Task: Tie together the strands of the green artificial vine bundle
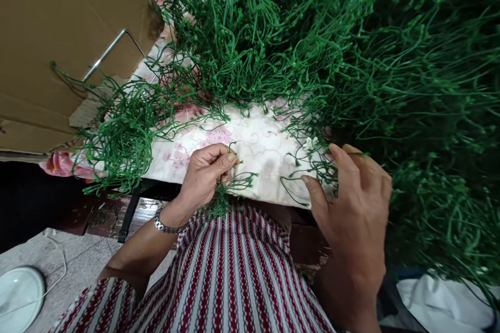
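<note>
My left hand, with a metal watch at its wrist, is closed in a pinch near the front edge of the cloth-covered table. It grips a small bunch of thin green stems with little branched tips, which look like artificial plant stems. My right hand is over the right side of the cloth, fingers and thumb spread apart. Beneath and between its fingers lie loose green stems, and I see nothing gripped there. A very large heap of the same stems covers the back and right of the table.
A smaller pile of stems lies at the left, beside a bent metal rod and a cardboard box. The floral cloth shows in the middle. A round white object is on the floor; white fabric lies lower right.
</note>
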Available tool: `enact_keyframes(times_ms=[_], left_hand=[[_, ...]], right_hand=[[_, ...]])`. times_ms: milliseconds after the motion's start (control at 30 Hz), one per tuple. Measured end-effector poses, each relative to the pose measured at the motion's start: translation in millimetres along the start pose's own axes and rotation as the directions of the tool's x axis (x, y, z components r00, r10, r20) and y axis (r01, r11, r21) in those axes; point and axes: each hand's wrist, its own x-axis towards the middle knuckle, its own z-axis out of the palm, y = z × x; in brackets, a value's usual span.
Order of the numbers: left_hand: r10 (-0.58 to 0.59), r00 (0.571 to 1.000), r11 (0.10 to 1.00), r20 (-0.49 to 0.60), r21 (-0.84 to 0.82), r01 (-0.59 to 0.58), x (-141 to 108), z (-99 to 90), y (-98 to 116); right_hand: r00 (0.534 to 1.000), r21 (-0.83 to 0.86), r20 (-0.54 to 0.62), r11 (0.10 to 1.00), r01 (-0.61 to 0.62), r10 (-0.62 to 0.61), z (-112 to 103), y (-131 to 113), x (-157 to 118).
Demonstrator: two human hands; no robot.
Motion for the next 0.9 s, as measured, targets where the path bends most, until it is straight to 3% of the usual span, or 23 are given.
enact_keyframes(times_ms=[133,200,267,333,400,467,533,600,700,767,900], left_hand=[[0.039,0.999,0.999,0.022,0.012,-0.039,1,2.8,1],[0.061,0.997,0.998,0.04,0.02,-0.062,2,3.9,1],[0.124,0.991,0.991,0.046,0.037,-0.126,4,5.9,1],[0.233,0.972,0.97,0.044,0.064,-0.235,6,8.8,2],[0.318,0.946,0.941,0.056,0.1,-0.322,9,11.4,3],[0.368,0.927,0.916,0.078,0.142,-0.375,11,11.9,6],[0.386,0.919,0.896,0.083,0.201,-0.395,9,9.1,10],[0.358,0.93,0.893,0.079,0.262,-0.366,3,3.3,13],[0.167,0.972,0.909,0.166,0.355,-0.217,-10,-6.2,13],[0.054,0.97,0.902,0.237,0.406,-0.15,-19,-9.7,10],[0.097,0.98,0.887,0.174,0.431,-0.164,-25,-8.7,2]], right_hand=[[0.971,0.095,-0.238,0.995,0.036,-0.013,-8,-11,1],[0.956,0.168,-0.29,0.982,0.09,-0.038,-7,-18,4],[0.964,0.298,-0.239,0.936,0.188,-0.118,-2,-28,9],[0.955,0.451,-0.094,0.843,0.292,-0.28,9,-40,14],[0.89,0.544,0.069,0.765,0.345,-0.451,22,-51,17],[0.852,0.568,0.123,0.741,0.359,-0.508,35,-59,18],[0.86,0.593,0.103,0.725,0.351,-0.5,44,-61,17],[0.88,0.643,0.06,0.693,0.326,-0.47,46,-58,16],[0.92,0.733,-0.005,0.624,0.27,-0.392,42,-53,16],[0.934,0.777,-0.022,0.582,0.24,-0.356,40,-52,16],[0.935,0.805,-0.021,0.548,0.226,-0.354,41,-53,16]])
